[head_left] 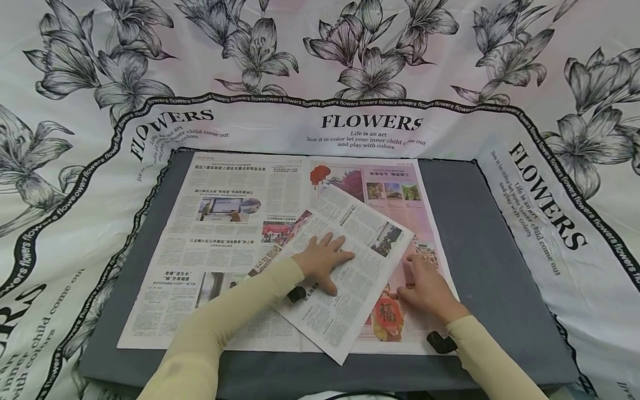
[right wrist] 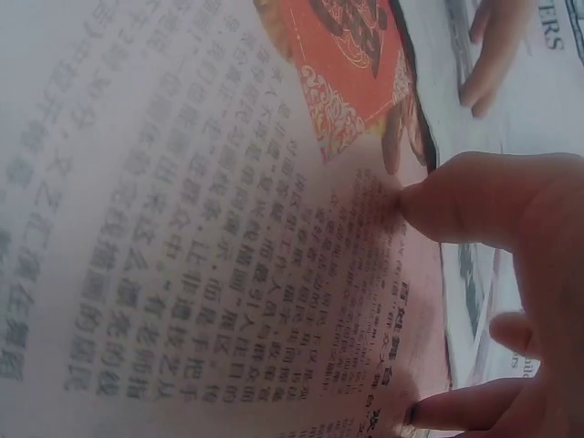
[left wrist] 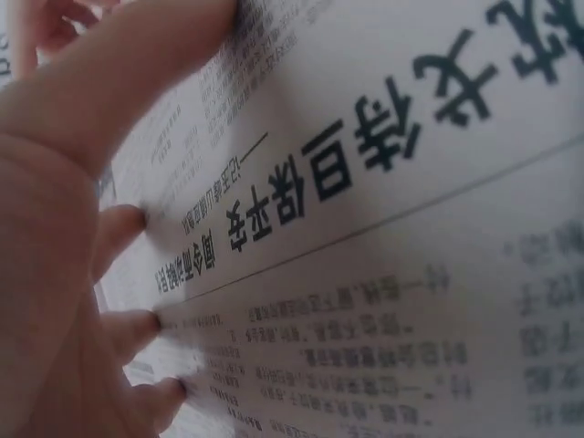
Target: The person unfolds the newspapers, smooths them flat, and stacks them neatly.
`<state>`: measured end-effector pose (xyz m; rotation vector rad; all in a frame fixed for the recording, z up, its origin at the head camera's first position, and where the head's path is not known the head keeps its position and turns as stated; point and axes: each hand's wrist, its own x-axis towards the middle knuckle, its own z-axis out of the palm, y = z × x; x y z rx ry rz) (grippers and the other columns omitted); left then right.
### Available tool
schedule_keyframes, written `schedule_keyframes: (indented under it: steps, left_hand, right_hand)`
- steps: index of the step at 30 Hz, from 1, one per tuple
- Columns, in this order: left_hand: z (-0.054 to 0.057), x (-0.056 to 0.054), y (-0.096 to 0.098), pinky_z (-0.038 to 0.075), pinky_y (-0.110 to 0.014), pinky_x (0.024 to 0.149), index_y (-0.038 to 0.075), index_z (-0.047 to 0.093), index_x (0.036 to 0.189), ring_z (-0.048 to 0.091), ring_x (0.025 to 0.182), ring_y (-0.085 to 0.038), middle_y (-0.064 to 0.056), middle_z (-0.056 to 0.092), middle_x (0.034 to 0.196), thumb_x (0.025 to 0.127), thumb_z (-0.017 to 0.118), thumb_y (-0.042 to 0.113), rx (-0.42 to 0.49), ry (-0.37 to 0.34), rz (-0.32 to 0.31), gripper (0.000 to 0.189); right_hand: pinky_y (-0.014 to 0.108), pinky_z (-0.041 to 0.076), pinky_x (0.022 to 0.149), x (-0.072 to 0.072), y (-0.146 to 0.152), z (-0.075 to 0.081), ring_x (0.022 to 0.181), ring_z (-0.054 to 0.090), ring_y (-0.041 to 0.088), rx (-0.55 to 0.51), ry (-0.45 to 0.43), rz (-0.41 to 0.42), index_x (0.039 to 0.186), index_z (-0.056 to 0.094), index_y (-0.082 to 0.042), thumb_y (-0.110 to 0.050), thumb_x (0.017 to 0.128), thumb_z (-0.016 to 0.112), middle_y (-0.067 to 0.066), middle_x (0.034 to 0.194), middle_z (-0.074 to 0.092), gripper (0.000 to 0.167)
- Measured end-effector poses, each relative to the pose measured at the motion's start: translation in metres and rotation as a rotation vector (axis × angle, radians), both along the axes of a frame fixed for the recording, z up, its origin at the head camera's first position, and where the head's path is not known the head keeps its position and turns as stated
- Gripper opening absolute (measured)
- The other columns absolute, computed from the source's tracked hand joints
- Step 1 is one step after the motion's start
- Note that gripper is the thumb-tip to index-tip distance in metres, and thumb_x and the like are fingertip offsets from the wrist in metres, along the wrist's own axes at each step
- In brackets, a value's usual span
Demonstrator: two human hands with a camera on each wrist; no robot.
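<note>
My left hand (head_left: 324, 262) lies with spread fingers on a smaller folded newspaper (head_left: 345, 325), which sits at a slant over a wide unfolded newspaper (head_left: 165, 316). In the left wrist view, its thumb (left wrist: 137, 73) and fingertips press the printed sheet. My right hand (head_left: 430, 289) rests on the pink right page, just right of the folded piece's edge. Its thumb (right wrist: 465, 196) and index finger touch the page well apart, with nothing pinched between them. A red festive picture (head_left: 389, 314) is printed beside that thumb.
Both newspapers lie on a dark grey tabletop (head_left: 480, 250). A white cloth (head_left: 270, 130) with flower drawings and lettering surrounds it. Black wrist devices (head_left: 442, 342) sit at both wrists. A dark cable (head_left: 365, 394) curves at the near edge.
</note>
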<state>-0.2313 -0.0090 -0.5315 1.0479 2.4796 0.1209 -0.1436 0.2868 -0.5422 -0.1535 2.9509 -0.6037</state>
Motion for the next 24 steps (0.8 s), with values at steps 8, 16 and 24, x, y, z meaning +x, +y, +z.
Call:
schedule_keyframes:
  steps: [8, 16, 24]
  left_hand:
    - [0.001, -0.013, -0.026, 0.016, -0.076, 0.118, 0.031, 0.031, 0.161, 0.007, 0.158, -0.047, -0.012, 0.012, 0.173, 0.077, 0.082, 0.061, 0.068, 0.008, 0.225, 0.103]
    - [0.0, -0.025, -0.041, 0.014, -0.08, 0.115, 0.028, 0.033, 0.161, 0.007, 0.156, -0.051, -0.016, 0.014, 0.172, 0.077, 0.08, 0.063, 0.118, 0.008, 0.407, 0.103]
    - [-0.006, -0.032, -0.037, 0.015, -0.08, 0.115, 0.028, 0.029, 0.163, 0.004, 0.157, -0.051, -0.017, 0.009, 0.172, 0.08, 0.076, 0.066, 0.134, 0.011, 0.504, 0.102]
  right_hand:
    - [0.052, 0.052, 0.082, 0.003, 0.0, 0.002, 0.095, 0.057, 0.032, 0.103, 0.077, 0.064, 0.128, 0.056, -0.003, -0.026, 0.08, 0.077, 0.019, 0.114, 0.061, 0.057]
    - [0.046, 0.049, 0.078, 0.004, -0.002, -0.001, 0.091, 0.052, 0.028, 0.124, 0.077, 0.056, 0.131, 0.06, -0.003, -0.028, 0.079, 0.077, 0.016, 0.109, 0.059, 0.06]
    - [0.042, 0.047, 0.074, 0.003, -0.002, 0.0, 0.088, 0.051, 0.025, 0.118, 0.078, 0.05, 0.13, 0.062, -0.003, -0.028, 0.079, 0.077, 0.014, 0.107, 0.058, 0.059]
